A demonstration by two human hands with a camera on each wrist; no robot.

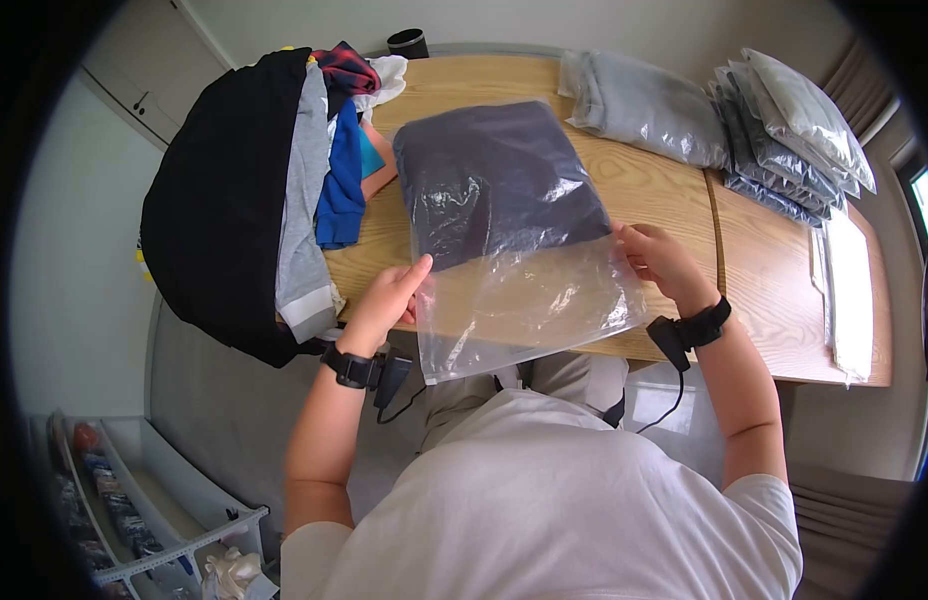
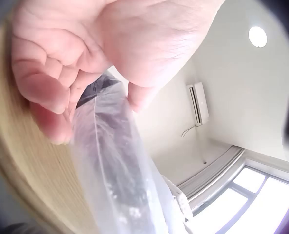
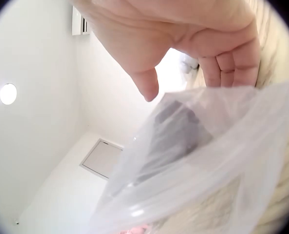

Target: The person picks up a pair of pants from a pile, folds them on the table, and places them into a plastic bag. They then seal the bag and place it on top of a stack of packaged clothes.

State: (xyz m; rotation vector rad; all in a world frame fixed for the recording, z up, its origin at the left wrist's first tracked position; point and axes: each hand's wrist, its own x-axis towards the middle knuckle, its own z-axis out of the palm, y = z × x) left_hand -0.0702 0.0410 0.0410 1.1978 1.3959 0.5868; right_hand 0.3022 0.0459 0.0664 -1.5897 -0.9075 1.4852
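A clear plastic bag [image 1: 524,310] lies in front of me on the table, its near edge reaching over the table's front edge. Inside its far part is a folded dark purplish-grey garment [image 1: 504,180]; the near part is see-through and wrinkled. My left hand [image 1: 384,300] pinches the bag's left edge near the garment's lower corner, thumb on top and fingers curled beneath. On the opposite side my right hand [image 1: 669,265] pinches the right edge between thumb and curled fingers. In the right wrist view the plastic [image 3: 198,170] spreads out below that hand.
A heap of clothes with a black garment [image 1: 224,200] and a blue one [image 1: 342,185] fills the table's left end. Bagged garments [image 1: 649,110] lie at the back right beside a stack of packed bags [image 1: 784,130]. White flat sheets [image 1: 846,295] lie at the right edge. A divided bin [image 1: 174,500] stands lower left.
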